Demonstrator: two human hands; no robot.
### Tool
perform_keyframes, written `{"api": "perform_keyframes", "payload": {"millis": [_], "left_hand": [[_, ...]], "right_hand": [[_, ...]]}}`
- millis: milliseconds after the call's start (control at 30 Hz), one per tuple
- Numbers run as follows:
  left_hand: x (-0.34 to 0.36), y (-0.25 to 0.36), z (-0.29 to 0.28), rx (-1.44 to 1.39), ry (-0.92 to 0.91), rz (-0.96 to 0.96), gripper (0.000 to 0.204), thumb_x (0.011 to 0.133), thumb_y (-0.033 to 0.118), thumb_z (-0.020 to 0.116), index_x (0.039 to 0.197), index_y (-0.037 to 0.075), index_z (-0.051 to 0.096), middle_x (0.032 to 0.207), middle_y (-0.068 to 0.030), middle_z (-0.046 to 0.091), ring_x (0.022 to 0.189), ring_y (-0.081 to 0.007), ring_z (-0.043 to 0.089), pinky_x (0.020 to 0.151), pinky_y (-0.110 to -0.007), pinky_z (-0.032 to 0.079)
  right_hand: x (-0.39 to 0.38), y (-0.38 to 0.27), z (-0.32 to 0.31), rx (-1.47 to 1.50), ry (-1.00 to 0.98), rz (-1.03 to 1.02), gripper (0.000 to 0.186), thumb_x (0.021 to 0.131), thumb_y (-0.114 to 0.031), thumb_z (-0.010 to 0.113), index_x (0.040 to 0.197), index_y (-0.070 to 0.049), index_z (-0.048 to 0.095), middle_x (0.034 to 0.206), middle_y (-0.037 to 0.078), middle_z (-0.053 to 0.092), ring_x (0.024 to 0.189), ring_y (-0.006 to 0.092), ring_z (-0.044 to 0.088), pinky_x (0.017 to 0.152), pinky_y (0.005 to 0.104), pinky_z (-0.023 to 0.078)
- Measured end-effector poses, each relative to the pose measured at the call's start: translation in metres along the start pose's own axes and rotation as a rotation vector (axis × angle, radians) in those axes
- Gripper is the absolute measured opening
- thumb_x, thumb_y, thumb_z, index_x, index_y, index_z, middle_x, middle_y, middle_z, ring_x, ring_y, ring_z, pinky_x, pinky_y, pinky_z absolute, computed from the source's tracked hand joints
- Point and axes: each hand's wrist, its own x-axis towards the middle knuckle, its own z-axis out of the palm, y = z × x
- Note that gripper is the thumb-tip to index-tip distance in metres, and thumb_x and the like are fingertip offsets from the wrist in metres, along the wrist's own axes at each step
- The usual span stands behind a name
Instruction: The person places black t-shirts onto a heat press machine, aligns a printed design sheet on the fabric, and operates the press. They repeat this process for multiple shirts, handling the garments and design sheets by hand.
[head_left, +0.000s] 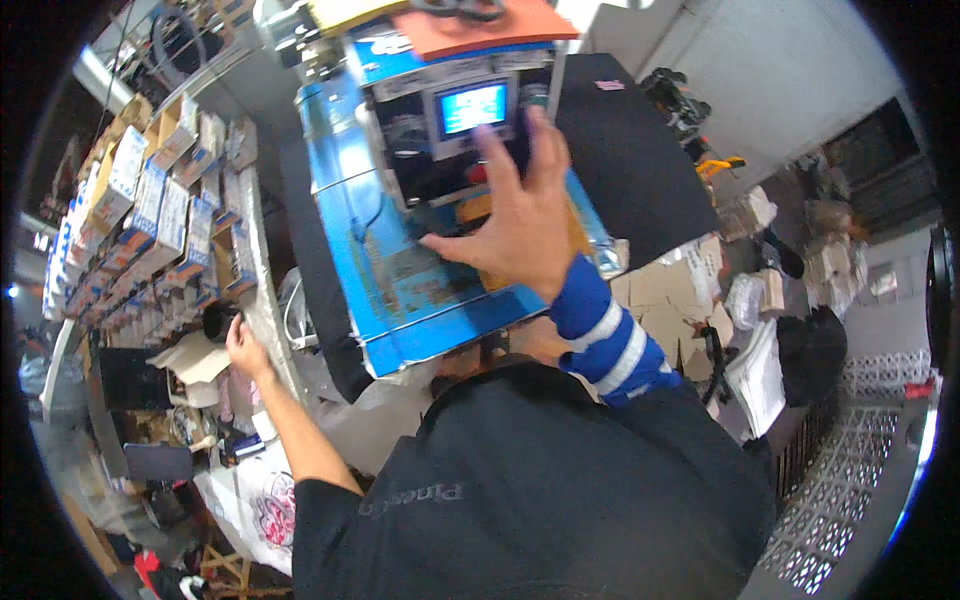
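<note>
My right hand, in a blue sleeve with pale bands, reaches up to a machine's dark control panel. Its fingers are spread, with the fingertips in front of or on the panel, just below and beside a small lit screen; exact contact is hard to tell. Under the panel is the machine's worn blue metal base. Out to the left, my left hand is closed at the edge of a shelf bench, against a dark round object that is too small to name.
Small cardboard boxes stand in rows on the left. An orange sheet lies on top of the machine, which rests on a black-covered table. Flattened cardboard and wrapped bundles lie to the right, near a perforated grey panel.
</note>
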Motion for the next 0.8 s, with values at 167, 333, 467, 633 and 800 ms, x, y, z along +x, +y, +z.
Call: {"api": "perform_keyframes", "payload": {"millis": [167, 333, 467, 633, 800], "left_hand": [[-0.072, 0.062, -0.065, -0.231, -0.042, -0.126, 0.026, 0.102, 0.014, 0.058, 0.121, -0.003, 0.067, 0.112, -0.0115, 0.071, 0.1, -0.0178, 0.068, 0.086, -0.028, 0.053], [-0.167, 0.237, -0.061, -0.429, -0.64, -0.167, 0.024, 0.1, 0.016, 0.061, 0.111, -0.003, 0.07, 0.087, -0.0071, 0.068, 0.076, -0.0128, 0.062, 0.068, -0.026, 0.05], [-0.248, 0.371, 0.035, -0.467, -1.529, -0.04, 0.025, 0.096, 0.017, 0.064, 0.106, -0.005, 0.072, 0.097, -0.0112, 0.072, 0.086, -0.0178, 0.068, 0.079, -0.029, 0.054], [-0.399, 0.44, 0.272, -1.177, -1.667, -0.619, 0.077, 0.099, 0.066, 0.046, 0.144, 0.003, 0.049, 0.133, -0.0127, 0.058, 0.118, -0.0278, 0.057, 0.101, -0.044, 0.046], [-0.423, 0.487, 0.408, -1.457, -0.833, -0.944, 0.079, 0.1, 0.066, 0.044, 0.142, -0.001, 0.049, 0.143, -0.0179, 0.054, 0.13, -0.0305, 0.052, 0.109, -0.048, 0.041]], "right_hand": [[-0.056, 0.147, -0.029, -0.018, 0.118, 0.454, 0.018, 0.1, -0.017, 0.057, 0.105, -0.001, 0.065, 0.102, 0.023, 0.064, 0.094, 0.0384, 0.067, 0.08, 0.0453, 0.055], [-0.147, 0.234, -0.059, -0.641, -1.067, 0.537, 0.033, 0.089, -0.03, 0.063, 0.102, -0.001, 0.072, 0.107, 0.023, 0.073, 0.1, 0.0368, 0.073, 0.089, 0.0459, 0.057], [-0.077, 0.253, -0.101, -0.472, -0.646, 0.399, 0.022, 0.084, -0.024, 0.064, 0.086, -0.004, 0.072, 0.091, 0.025, 0.072, 0.089, 0.0369, 0.074, 0.078, 0.0445, 0.059], [0.012, 0.285, -0.248, 0.252, -0.835, 0.142, 0.036, 0.088, -0.029, 0.068, 0.072, 0.003, 0.06, 0.062, 0.017, 0.056, 0.056, 0.0202, 0.055, 0.055, 0.041, 0.043], [0.008, 0.284, -0.369, 1.207, -1.483, -0.317, 0.043, 0.092, -0.043, 0.072, 0.073, -0.005, 0.066, 0.062, 0.006, 0.06, 0.059, 0.0127, 0.059, 0.053, 0.0333, 0.044]]}}
